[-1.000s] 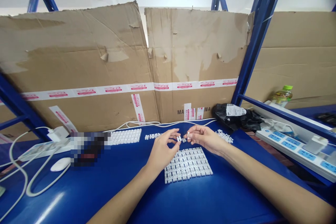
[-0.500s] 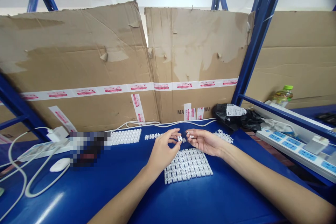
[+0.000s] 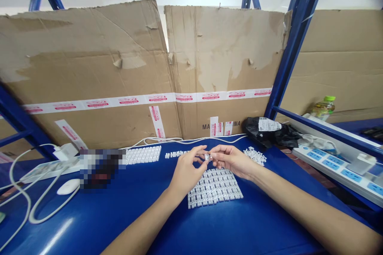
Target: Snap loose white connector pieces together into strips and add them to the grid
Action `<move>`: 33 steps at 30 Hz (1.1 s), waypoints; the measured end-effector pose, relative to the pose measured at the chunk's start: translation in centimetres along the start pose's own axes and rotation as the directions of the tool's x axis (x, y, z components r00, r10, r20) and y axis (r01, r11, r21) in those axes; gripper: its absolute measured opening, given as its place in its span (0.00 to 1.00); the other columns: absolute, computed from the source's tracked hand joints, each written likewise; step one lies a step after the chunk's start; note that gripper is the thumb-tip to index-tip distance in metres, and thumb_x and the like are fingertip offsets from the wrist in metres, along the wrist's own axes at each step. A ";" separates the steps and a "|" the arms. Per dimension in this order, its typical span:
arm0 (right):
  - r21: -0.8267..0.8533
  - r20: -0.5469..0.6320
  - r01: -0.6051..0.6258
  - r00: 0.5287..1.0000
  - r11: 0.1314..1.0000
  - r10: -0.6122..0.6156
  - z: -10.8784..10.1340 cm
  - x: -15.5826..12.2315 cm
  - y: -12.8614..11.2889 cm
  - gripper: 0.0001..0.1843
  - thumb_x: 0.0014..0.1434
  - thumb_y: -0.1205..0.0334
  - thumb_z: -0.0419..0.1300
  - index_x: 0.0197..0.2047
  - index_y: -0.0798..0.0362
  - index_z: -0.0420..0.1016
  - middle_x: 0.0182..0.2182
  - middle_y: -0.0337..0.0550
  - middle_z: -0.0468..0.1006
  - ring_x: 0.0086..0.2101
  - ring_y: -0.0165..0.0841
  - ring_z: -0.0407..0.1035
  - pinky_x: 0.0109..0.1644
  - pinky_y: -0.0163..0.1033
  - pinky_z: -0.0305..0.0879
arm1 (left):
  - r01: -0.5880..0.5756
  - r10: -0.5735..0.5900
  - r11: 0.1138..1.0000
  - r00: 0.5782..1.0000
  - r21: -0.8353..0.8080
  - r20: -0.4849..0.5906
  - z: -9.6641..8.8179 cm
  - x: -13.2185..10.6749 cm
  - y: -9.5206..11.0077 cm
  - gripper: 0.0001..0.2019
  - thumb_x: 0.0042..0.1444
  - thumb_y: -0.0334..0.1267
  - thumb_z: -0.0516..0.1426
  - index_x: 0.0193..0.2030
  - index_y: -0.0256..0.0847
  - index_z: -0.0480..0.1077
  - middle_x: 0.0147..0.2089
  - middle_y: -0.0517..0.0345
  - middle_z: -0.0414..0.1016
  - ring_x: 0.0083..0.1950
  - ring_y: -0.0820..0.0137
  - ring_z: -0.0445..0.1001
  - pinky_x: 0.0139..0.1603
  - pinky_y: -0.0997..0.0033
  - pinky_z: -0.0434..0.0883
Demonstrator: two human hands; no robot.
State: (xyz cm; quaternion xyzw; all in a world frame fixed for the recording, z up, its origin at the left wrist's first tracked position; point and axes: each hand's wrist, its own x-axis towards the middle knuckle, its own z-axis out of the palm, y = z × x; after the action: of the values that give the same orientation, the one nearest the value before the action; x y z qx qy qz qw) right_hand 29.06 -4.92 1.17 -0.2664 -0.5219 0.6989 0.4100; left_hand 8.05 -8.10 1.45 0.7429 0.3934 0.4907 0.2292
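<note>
White plastic piece (image 3: 206, 157) between the hands?

Yes. Left hand (image 3: 188, 171) and right hand (image 3: 231, 161) pinch it, fingers closed narrow, above a grid of white pieces (image 3: 214, 188) on the blue bench (image 3: 125, 223).

Its shape?

Hard to make out; fingertips (image 3: 211, 154) hide most of it.

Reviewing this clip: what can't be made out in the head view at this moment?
Head view only:
The small white plastic part: the fingers of the left hand and right hand hide most of it.
The object beside the table's cables: pixelated, unidentifiable.
The white label on the black plastic bag: print too small to read.
The cardboard carton's black lettering: partly covered by white strips.
</note>
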 end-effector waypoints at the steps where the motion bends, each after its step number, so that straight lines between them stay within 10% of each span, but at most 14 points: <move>1: -0.018 -0.008 0.003 1.000 1.000 -0.003 0.1 0.0 0.0 0.14 0.57 0.58 0.77 0.43 0.56 0.84 0.31 0.42 0.82 0.30 0.27 0.74 0.34 0.32 0.69 | 0.011 -0.011 1.000 1.000 -0.010 0.004 0.0 0.0 0.1 0.20 0.60 0.31 0.63 0.60 0.42 0.74 0.47 0.55 0.85 0.45 0.65 0.84 0.48 0.61 0.84; 10: -0.170 -0.074 0.033 0.996 0.985 -0.046 0.2 0.0 0.1 0.17 0.52 0.53 0.79 0.39 0.56 0.85 0.27 0.41 0.80 0.26 0.27 0.69 0.32 0.34 0.64 | 0.151 -0.148 0.976 0.988 -0.159 0.036 0.1 0.0 0.0 0.21 0.59 0.33 0.65 0.59 0.45 0.74 0.50 0.54 0.86 0.49 0.62 0.85 0.54 0.56 0.82; 16: 0.014 -0.151 -0.019 0.988 1.000 0.021 -0.3 0.3 0.0 0.13 0.52 0.62 0.79 0.36 0.57 0.82 0.27 0.40 0.80 0.26 0.25 0.72 0.29 0.30 0.67 | 0.176 -0.179 0.951 0.984 -0.254 0.012 0.4 0.0 -0.2 0.19 0.58 0.34 0.66 0.57 0.45 0.76 0.51 0.53 0.86 0.51 0.62 0.85 0.55 0.56 0.82; 24: 0.247 -0.234 -0.017 0.969 0.969 0.077 -3.3 0.7 -0.9 0.17 0.56 0.83 0.63 0.47 0.61 0.81 0.53 0.59 0.82 0.56 0.43 0.78 0.65 0.40 0.74 | 0.231 -0.246 0.940 0.969 -0.253 -0.031 -0.1 0.3 -1.2 0.20 0.58 0.36 0.66 0.58 0.43 0.74 0.51 0.51 0.85 0.50 0.62 0.84 0.54 0.57 0.82; 33: 0.093 -0.293 -0.058 0.952 0.994 0.083 -3.9 0.9 -0.2 0.08 0.67 0.66 0.67 0.46 0.63 0.80 0.44 0.60 0.85 0.46 0.42 0.83 0.56 0.40 0.81 | 0.235 -0.244 0.945 0.970 -0.227 -0.010 -0.1 0.1 -0.9 0.20 0.58 0.36 0.66 0.57 0.44 0.74 0.50 0.52 0.85 0.50 0.63 0.84 0.52 0.58 0.82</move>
State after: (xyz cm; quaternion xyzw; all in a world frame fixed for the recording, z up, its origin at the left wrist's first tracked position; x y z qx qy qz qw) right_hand 31.78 -2.10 0.20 -0.3695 -0.4152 0.6864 0.4690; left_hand 7.68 -7.53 0.88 0.6496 0.4271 0.5145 0.3619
